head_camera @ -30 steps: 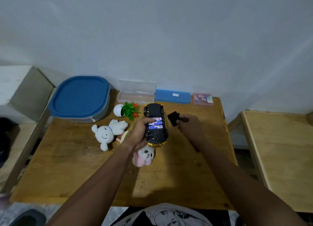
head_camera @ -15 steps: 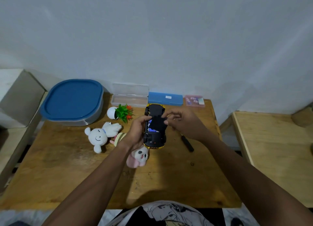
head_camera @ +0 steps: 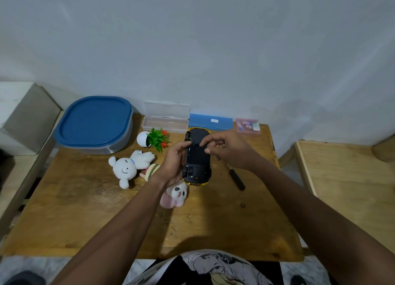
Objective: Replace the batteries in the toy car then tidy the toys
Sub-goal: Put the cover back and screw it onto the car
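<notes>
A yellow toy car is held upside down above the wooden table, its black underside facing me. My left hand grips its left side. My right hand rests its fingertips on the black battery cover, which lies flat over the compartment and hides the batteries. A black screwdriver lies on the table just right of the car. A white plush bunny, a striped plush and a pink-eared plush lie left of and below the car.
A blue-lidded tub stands at the back left. Beside it are an open clear case, a blue case and a small pink box. A small potted plant lies on its side. A second wooden table stands to the right.
My right hand brought the black cover from beside the car onto the open compartment. The batteries, visible a second ago, are now covered.
</notes>
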A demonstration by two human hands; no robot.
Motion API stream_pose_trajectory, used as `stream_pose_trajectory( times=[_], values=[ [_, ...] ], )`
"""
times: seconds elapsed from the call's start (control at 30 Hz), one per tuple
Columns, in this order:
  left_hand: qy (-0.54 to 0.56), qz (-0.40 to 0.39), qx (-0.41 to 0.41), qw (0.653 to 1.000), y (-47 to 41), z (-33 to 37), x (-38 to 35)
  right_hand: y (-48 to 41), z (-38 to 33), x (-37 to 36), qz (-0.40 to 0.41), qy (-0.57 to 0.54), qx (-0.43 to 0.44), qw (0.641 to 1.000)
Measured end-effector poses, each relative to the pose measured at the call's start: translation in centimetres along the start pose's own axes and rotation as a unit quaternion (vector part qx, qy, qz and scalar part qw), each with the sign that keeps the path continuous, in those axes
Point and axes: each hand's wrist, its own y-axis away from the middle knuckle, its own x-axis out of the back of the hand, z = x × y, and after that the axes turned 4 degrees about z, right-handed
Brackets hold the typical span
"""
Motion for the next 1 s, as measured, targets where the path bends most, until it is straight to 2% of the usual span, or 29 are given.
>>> stream_pose_trajectory(
  times=[0.37, 1.0],
  values=[
    [0.002, -0.022, -0.001, 1.0, 0.04, 0.55, -0.66, -0.26, -0.06, 0.23, 0.003, 0.003, -0.001, 1.0],
    [0.014, -0.015, -0.009, 1.0, -0.85, 0.38, -0.57, -0.92, 0.63, 0.12, 0.008, 0.018, -0.004, 1.0]
  ],
)
